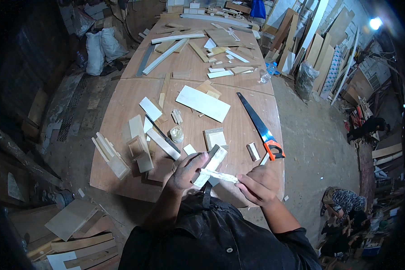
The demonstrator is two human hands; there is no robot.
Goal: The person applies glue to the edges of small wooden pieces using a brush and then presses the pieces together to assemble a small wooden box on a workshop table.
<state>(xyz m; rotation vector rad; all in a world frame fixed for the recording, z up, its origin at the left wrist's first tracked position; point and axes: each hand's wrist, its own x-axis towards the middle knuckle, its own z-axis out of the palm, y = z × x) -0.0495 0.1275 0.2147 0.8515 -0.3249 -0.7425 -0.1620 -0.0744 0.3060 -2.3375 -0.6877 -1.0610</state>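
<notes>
My left hand [186, 173] is closed around a small wooden block [217, 156] with a whitish face, held tilted over the table's near edge. Pinched in my right hand [259, 183] is a thin stick [219, 176] coated in something white. Its far end lies across the block's lower part, seemingly touching it. Just beyond my hands, a small open jar [176, 134] with pale contents stands on the table. Beside it lie a square framed wood piece [216, 137] and a dark, slim tool [167, 143]. Part of the block is hidden behind my left fingers.
A handsaw [256, 121] with an orange-black handle lies along the right side of the wooden table [135, 94]. A white board [203, 103] and several offcuts surround the jar. Stacked wood [141, 148] is at left. A person [344, 200] is at far right.
</notes>
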